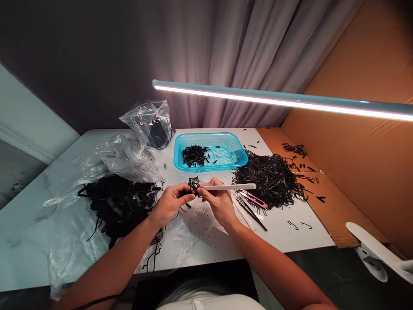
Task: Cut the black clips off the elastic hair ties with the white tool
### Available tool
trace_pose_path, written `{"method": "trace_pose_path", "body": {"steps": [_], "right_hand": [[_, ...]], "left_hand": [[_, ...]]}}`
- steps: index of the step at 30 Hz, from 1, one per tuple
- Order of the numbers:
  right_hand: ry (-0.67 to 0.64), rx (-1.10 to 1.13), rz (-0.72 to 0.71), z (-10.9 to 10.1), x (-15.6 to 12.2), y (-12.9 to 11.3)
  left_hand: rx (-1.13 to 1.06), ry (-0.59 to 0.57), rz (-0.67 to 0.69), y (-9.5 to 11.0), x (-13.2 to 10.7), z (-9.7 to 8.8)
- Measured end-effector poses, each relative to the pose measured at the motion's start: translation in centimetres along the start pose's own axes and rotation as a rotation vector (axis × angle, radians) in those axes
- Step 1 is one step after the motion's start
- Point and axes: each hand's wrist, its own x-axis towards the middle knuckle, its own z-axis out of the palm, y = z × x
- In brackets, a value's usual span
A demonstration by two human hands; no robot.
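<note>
Landmark: blue basket (237, 162) on the white desk (203, 254), small black pieces (194, 156) heaped in its left half.

Nearer than the basket, just short of its front edge: left hand (169, 202), grip closed, thumb and fingers pinched on a small looped black piece (194, 185). Right hand (220, 200) beside it, grip clamped on a slim white tool (230, 187), which points off rightward; its fingertips meet the black piece. Tool's working end hidden by fingers.

Right of basket: broad tangle of thin black loops (269, 178). At that tangle's near edge, pink-handled tool (258, 199) and black tweezers (253, 214).

Left of basket and nearer: dark mound of black pieces (121, 209), crumpled clear plastic (129, 157) behind it. Clear bag (138, 115) with dark contents left of basket, slightly farther back.
</note>
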Motion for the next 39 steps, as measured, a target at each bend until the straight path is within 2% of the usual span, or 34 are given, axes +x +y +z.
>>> {"method": "trace_pose_path", "body": {"steps": [4, 9, 13, 15, 17, 20, 24, 28, 33, 37, 39], "right_hand": [[0.002, 0.027, 0.035, -0.1, 0.1, 0.2], [0.001, 0.142, 0.134, -0.5, 0.5, 0.1], [0.043, 0.149, 0.150, -0.6, 0.6, -0.1], [0.053, 0.131, 0.156, -0.6, 0.6, 0.0], [0.057, 0.107, 0.156, -0.6, 0.5, 0.3], [0.046, 0.114, 0.160, -0.4, 0.4, 0.6], [-0.003, 0.239, 0.278, -0.2, 0.3, 0.2], [-0.040, 0.350, 0.385, -0.2, 0.4, -0.4], [0.021, 0.312, 0.319, -0.7, 0.9, -0.3], [0.087, 0.313, 0.291, -1.4, 1.2, -0.6], [0.095, 0.327, 0.298, -1.6, 1.3, -0.8]], "left_hand": [[-0.032, 0.021, -0.015, -0.5, 0.2, 0.2], [0.075, 0.304, 0.075, -0.9, 0.6, 0.6], [0.062, 0.363, 0.168, -0.7, 0.4, 0.6], [0.151, 0.385, 0.231, -0.3, 0.1, 0.6], [0.320, 0.392, 0.311, 0.1, -0.2, 0.9], [0.526, 0.334, 0.407, 0.6, -0.6, 1.4], [0.586, 0.239, 0.484, 0.8, -0.7, 1.7], [0.569, 0.218, 0.519, 0.8, -0.7, 1.6], [0.469, 0.299, 0.508, 0.8, -0.6, 1.4], [0.094, 0.297, 0.422, 0.8, -0.3, 0.9], [-0.116, 0.312, 0.295, 0.9, 0.0, 0.6]]}}
